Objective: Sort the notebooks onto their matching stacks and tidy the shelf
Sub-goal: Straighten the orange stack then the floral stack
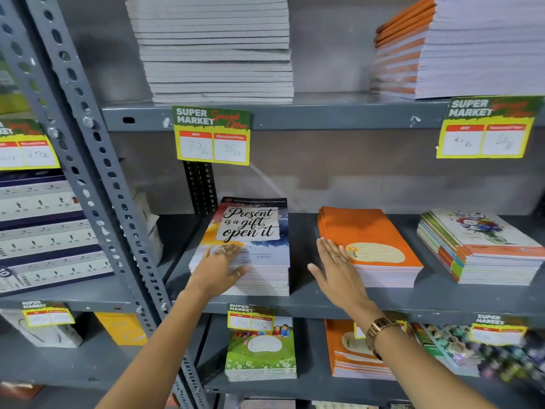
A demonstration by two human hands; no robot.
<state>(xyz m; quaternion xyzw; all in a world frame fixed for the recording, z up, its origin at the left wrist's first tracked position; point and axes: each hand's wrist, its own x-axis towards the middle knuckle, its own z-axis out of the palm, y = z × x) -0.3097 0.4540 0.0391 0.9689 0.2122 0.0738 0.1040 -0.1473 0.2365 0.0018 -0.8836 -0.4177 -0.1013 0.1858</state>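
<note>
Head view: the left hand [219, 268] lies flat, grip apart, on the "Present is a gift" stack [250, 249], whose long axis runs away from it. The right hand [336, 268], open and holding nothing, presses the orange stack [368, 246] on its left side; both stacks sit on the shelf [309, 299].

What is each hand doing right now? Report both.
Left hand: open, flat on the printed notebook stack.
Right hand: open, against the orange notebook stack, holding nothing.
</note>
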